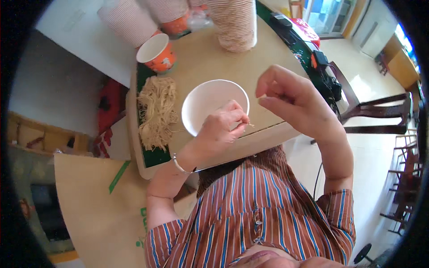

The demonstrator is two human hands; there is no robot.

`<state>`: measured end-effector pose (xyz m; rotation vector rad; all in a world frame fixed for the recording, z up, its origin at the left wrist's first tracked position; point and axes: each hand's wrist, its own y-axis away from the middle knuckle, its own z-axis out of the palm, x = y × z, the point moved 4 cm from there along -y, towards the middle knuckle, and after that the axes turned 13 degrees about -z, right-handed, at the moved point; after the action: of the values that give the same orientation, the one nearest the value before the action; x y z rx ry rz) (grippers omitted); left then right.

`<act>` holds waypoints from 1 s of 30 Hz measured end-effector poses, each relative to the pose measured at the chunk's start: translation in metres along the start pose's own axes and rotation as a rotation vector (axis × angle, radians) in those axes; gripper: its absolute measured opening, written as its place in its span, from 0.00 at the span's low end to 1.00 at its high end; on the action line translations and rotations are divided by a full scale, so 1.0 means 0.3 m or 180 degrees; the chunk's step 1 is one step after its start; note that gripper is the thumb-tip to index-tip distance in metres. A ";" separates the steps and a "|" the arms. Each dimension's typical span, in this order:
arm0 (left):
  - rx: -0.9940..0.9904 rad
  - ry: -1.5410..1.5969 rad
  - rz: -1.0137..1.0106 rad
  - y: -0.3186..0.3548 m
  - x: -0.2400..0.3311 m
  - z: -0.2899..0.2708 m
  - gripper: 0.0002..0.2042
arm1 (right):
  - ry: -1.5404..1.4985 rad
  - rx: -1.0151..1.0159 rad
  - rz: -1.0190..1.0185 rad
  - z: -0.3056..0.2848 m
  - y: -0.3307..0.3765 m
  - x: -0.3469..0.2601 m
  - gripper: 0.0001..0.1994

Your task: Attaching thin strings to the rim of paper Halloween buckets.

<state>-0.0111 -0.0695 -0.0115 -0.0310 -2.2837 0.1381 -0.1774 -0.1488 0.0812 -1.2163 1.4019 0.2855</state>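
Note:
My left hand (223, 121) is closed in a pinch over the near right rim of a white bowl (199, 103). A short, thin beige strand (251, 125) pokes out from its fingertips. To the right of the bowl my right hand (290, 98) is raised, its fingers curled and thumb close to the forefinger. Whatever may be between those tips is too small to make out. Left of the bowl lies a loose heap of beige strands (156, 111) resembling string, some trailing toward the bowl. The bowl's far wall shows plain white; my left hand hides part of its inside.
An orange-and-white paper cup (156, 52) stands at the far left of the table (196, 58). Tall stacks of paper cups (234, 22) rise at the back. Black cables and adapters (328, 82) line the right edge. A dark wooden stool (380, 111) stands beyond; cardboard (89, 201) is at left.

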 end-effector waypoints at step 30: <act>0.0505 -0.0166 0.0031 -0.004 0.011 0.042 0.07 | 0.2341 -0.1197 0.0234 -0.372 0.191 -0.085 0.06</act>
<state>-0.0227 -0.0715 -0.0170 0.0446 -2.3177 0.3279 -0.2930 -0.1975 0.1062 -1.6781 2.0921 0.1564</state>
